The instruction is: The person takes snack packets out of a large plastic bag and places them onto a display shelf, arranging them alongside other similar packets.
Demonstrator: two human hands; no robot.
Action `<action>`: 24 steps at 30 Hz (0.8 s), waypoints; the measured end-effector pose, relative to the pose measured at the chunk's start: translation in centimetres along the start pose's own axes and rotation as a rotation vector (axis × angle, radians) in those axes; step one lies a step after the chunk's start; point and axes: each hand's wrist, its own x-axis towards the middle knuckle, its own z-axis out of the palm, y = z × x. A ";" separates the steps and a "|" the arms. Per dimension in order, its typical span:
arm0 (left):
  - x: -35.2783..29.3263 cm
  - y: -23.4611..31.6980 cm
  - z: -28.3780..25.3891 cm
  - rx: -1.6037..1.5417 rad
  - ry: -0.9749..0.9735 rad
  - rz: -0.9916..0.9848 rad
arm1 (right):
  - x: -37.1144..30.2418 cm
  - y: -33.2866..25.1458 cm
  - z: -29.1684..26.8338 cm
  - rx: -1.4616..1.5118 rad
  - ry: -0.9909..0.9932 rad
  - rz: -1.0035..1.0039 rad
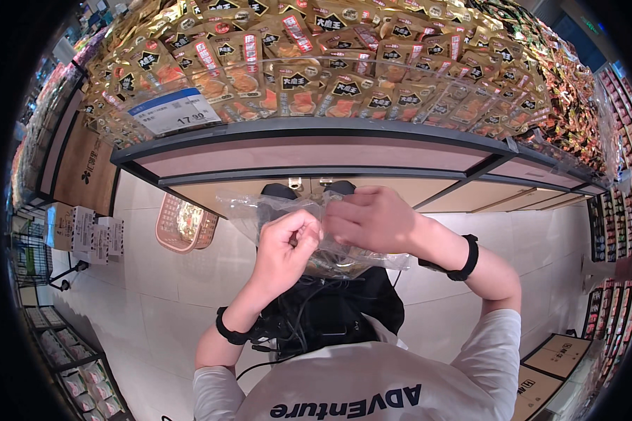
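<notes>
1. Fingers of the left hand (288, 245) are curled in tightly, thumb against forefinger, apparently pinching the clear, crinkled plastic bag (340, 261); those of the right hand (372, 219) bend down over it with hidden tips, so I cannot tell whether they grip
2. That bag sits in front of the person's middle, beneath both hands, its loose film spreading out to left and right
3. Gold-toned contents (323, 270) show dimly in its near part, so it seems loaded already; no knot or seal is visible, and the hands cover much of the film, so the handling looks unfinished
4. To the left, well apart from the hands, a pink, lattice-sided plastic basket (175, 243) on the pale tiled floor (147, 270) holds shiny packets
5. Farther ahead, a long display stand (316, 156) with a black frame and pink front panel stands between the hands and heaped, flat gold packets (295, 91); a blue-and-white price card (175, 112) covers some at left
6. Far left are stacked cardboard cartons (84, 231)
</notes>
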 end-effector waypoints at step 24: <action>2.6 5.1 -1.4 0.711 0.035 0.498 | 1.6 -5.2 -3.9 -0.329 -0.341 0.382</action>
